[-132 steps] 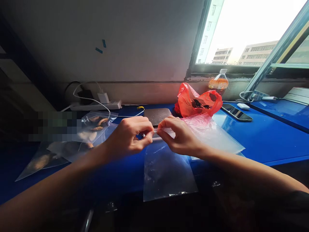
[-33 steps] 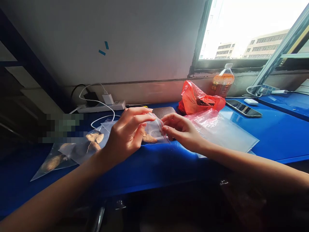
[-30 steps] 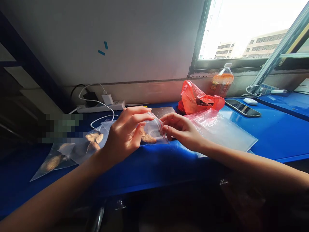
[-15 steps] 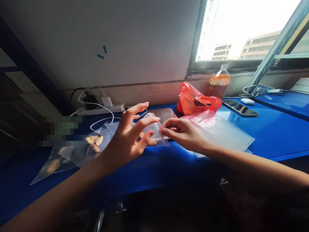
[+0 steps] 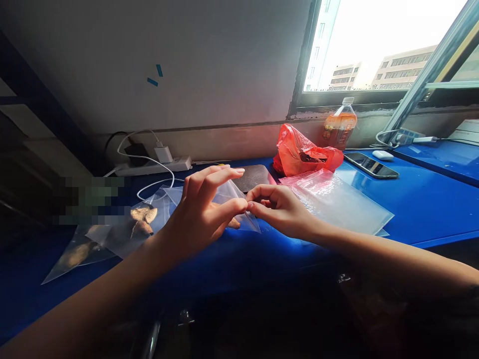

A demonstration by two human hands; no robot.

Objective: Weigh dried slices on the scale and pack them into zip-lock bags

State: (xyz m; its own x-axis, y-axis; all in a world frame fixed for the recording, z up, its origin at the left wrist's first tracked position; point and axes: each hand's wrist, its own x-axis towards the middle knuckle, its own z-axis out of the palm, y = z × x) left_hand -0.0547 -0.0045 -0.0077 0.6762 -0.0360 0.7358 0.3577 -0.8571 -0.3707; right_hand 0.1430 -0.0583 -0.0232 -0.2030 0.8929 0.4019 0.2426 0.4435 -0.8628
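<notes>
A clear zip-lock bag (image 5: 229, 191) with brown, dried-looking pieces (image 5: 235, 224) in it lies between my two hands over the blue table. My right hand (image 5: 282, 208) pinches the bag's top edge between thumb and index finger. From the other side, my left hand (image 5: 205, 204) brings its thumb to the same edge, touching or nearly touching the right fingertips. Its index fingertip is hidden, seemingly pinching the edge, while other fingers stretch out above. My left hand covers much of the bag. To the left lie more clear bags (image 5: 116, 239) holding similar brown pieces (image 5: 144, 219).
A stack of flat clear bags (image 5: 348, 209) lies right of my hands. Behind stand an open red plastic bag (image 5: 292, 154) and a drink bottle (image 5: 340, 127). A flat grey object (image 5: 258, 175), phone (image 5: 370, 164), white case (image 5: 382, 155) and power strip (image 5: 149, 168) with cables are around.
My left thumb has moved right to the bag's edge, meeting the right fingertips, and its raised fingers have come lower and closer together. My right hand keeps its pinch. The view has shifted slightly.
</notes>
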